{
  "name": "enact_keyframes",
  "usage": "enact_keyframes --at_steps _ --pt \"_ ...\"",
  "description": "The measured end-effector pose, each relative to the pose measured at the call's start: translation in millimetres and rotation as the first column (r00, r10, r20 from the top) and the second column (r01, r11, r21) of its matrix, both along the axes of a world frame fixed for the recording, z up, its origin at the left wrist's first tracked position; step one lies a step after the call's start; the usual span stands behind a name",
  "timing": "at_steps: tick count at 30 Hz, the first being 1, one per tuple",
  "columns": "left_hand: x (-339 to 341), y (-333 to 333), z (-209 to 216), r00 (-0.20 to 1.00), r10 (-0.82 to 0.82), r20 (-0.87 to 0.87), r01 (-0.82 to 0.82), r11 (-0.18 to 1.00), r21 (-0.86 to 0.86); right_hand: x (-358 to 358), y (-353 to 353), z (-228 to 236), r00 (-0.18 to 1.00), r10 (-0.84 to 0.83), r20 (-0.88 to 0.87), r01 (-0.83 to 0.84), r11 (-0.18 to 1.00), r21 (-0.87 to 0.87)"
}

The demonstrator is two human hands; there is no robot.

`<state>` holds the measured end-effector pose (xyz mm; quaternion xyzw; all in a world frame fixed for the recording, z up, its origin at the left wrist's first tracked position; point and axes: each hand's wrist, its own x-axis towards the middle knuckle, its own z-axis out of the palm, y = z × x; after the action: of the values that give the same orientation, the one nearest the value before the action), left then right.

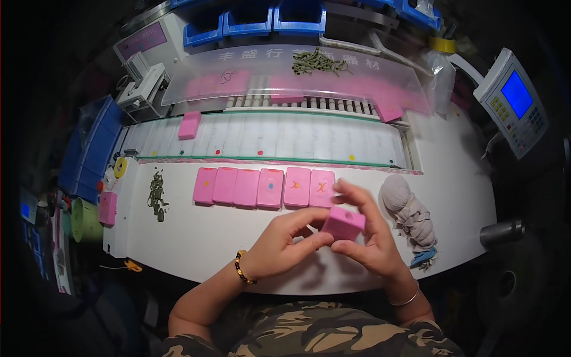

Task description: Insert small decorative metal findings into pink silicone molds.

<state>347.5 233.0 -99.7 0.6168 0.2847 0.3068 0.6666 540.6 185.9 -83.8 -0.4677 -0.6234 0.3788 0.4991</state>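
Head view: the left hand has a small pink block pinched between thumb and fingers, a round hole showing in its upper face. On the block's other side, the right hand is cupped round it — thumb at its lower edge, forefinger lifted and blurred — though I cannot tell how firmly it grips. The held block is tilted above the white worktable. Just beyond the grip and running off to its left lies a row of six pink blocks, some bearing orange marks, one a blue dot. Farther left of the grip is a scatter of dark green scraps; near it on the right rests a greyish cloth bundle. Beyond the row stretches a white slatted conveyor edged in green, carrying a lone pink brick. Farther beyond the grip, dark green strips lie heaped on a translucent sheet; well off to its right stands a keypad console with a blue screen.
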Motion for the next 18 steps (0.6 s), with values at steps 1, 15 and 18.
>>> enact_keyframes --at_steps 1,15,18 --pt "-0.1 -1.5 -0.7 0.999 -0.037 -0.001 0.037 0.994 0.099 -0.1 -0.3 -6.3 0.983 0.143 -0.113 -0.152 0.985 -0.078" --pt "22.5 -22.1 -6.3 0.925 0.3 -0.231 -0.057 0.713 0.699 -24.0 -16.9 -28.8 0.909 0.046 -0.415 -0.13 0.976 -0.177" --pt "21.4 -25.0 -4.0 0.937 0.261 -0.23 -0.051 0.756 0.652 -21.5 -18.5 -27.6 0.84 -0.005 -0.543 -0.168 0.948 -0.269"
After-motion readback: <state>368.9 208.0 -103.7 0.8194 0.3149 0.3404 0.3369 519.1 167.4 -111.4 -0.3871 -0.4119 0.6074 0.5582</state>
